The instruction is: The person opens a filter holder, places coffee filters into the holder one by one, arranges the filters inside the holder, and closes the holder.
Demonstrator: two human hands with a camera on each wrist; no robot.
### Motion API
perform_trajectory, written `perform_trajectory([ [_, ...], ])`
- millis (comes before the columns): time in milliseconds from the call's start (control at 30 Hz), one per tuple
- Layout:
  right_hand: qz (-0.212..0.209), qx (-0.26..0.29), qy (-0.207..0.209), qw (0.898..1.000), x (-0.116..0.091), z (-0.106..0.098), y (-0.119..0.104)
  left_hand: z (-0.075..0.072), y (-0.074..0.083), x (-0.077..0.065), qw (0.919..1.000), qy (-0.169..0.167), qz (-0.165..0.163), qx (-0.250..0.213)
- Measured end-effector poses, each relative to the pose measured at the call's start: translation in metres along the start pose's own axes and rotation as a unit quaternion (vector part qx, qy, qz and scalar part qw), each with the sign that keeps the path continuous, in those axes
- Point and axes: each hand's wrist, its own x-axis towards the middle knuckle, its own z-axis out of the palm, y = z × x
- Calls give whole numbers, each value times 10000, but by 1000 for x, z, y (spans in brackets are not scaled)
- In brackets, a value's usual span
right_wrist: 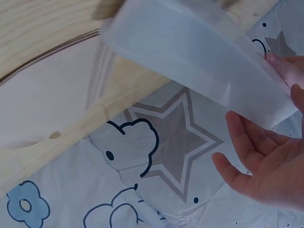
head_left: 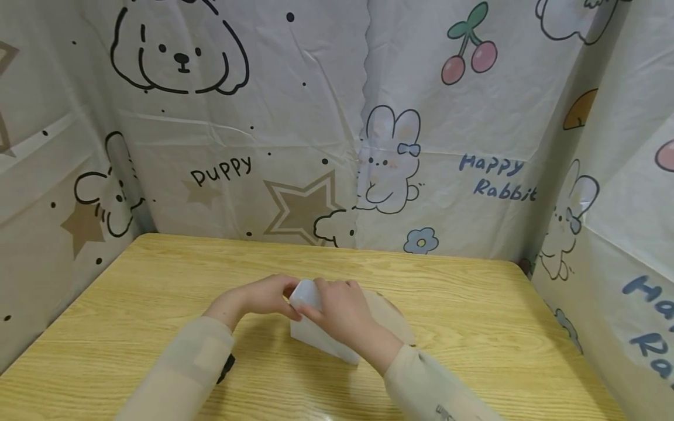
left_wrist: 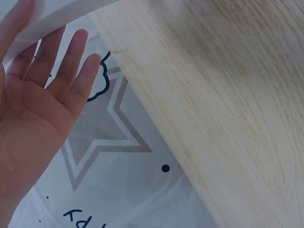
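A translucent white plastic box [head_left: 322, 340] with rounded corners stands between my hands over the middle of the table. My left hand [head_left: 270, 295] holds its upper left corner, thumb on the near side; in the left wrist view that palm [left_wrist: 35, 107] faces the camera and the fingers reach behind the box's edge. My right hand [head_left: 342, 307] grips the box from the top right. The right wrist view shows the box [right_wrist: 190, 57] lengthwise, with fingertips [right_wrist: 235, 121] at its lower edge. Behind the box lies a pale round flat thing [head_left: 392, 316] with a brown edge, partly hidden.
The wood-grain table [head_left: 474, 339] reaches back to a printed curtain [head_left: 316, 117] that encloses the back and both sides. A small black object [head_left: 226, 369] shows beside the left sleeve.
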Motion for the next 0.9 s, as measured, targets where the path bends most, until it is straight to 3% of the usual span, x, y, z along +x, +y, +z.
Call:
perform_trajectory([
  [233,19,159,32,9999,6,-8,-6,0,-1,-1,9997,-70,148,-158],
  [900,339,767,-155,9964,1,-25,4,-3,-7,-9,9998,170,-71,-36],
])
